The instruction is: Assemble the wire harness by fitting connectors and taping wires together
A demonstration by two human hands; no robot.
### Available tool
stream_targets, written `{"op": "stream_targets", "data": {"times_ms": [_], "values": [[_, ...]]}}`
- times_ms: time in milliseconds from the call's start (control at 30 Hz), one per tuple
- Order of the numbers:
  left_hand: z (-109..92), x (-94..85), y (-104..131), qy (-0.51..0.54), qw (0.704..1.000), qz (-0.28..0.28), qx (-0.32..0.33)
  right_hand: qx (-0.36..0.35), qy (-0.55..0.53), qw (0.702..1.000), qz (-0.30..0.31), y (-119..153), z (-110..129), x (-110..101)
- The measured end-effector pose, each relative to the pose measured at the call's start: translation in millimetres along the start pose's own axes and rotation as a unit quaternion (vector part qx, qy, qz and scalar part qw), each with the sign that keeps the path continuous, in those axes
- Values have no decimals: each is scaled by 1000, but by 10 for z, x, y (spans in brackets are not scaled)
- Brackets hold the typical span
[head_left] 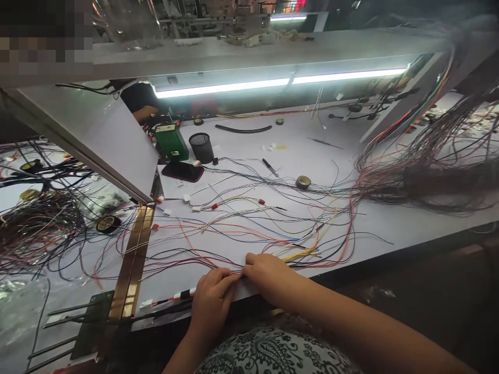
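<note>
At the table's near edge, my left hand (213, 298) and my right hand (268, 278) meet, both closed. Their fingertips pinch thin wires (210, 261), dark and red, that run out to both sides. The exact spot they grip is partly hidden by the fingers. Just beyond my right hand lie yellow wires (298, 255) with bare-looking ends. Left of my left hand is a black-sleeved cable (183, 294) with a white connector (146, 303). More loose wires with red connectors (214, 206) and white connectors (196, 209) spread across the white table (241, 148).
Farther back are a green box (171, 143), a mesh cup (201, 148), a phone (182, 171), a tape roll (303, 182) and a small knife-like tool (270, 167). A thick wire bundle (436, 184) lies right. A brass-coloured strip (134, 259) and pegged block (92, 324) stand left.
</note>
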State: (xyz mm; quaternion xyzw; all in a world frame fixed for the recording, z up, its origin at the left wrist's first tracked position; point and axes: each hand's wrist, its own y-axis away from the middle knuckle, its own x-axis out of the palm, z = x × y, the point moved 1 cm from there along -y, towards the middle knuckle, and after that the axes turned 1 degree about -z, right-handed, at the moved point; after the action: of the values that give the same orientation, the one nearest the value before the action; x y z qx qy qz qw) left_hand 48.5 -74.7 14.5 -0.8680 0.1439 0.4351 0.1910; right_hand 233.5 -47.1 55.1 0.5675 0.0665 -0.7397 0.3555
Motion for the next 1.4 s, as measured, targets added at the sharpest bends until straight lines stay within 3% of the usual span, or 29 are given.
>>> {"op": "stream_targets", "data": {"times_ms": [467,600,667,733,800,967,1100,1233,1400], "values": [[171,104,51,-2,1000,-5,11,-54,27,998,12,-137,-68,-173],[94,60,20,-15,1000,11,9,-186,77,980,-12,-126,-102,-230],[33,27,1,-19,1000,18,5,-260,114,958,-35,-78,-209,-283],[-15,1,-10,-16,1000,18,-8,-282,130,949,-48,-4,-384,-338],[-43,-14,-5,-6,1000,14,-21,-254,136,955,-67,109,-585,-380],[-29,-7,62,29,999,8,-39,-107,111,965,-214,551,-845,-312],[15,-6,121,126,989,-41,-62,-78,78,979,-170,771,-786,-7],[52,-37,183,216,964,-123,-97,-62,88,983,-152,767,-805,250],[80,-54,226,265,945,-143,-126,-55,48,987,-144,800,-736,185]]}}
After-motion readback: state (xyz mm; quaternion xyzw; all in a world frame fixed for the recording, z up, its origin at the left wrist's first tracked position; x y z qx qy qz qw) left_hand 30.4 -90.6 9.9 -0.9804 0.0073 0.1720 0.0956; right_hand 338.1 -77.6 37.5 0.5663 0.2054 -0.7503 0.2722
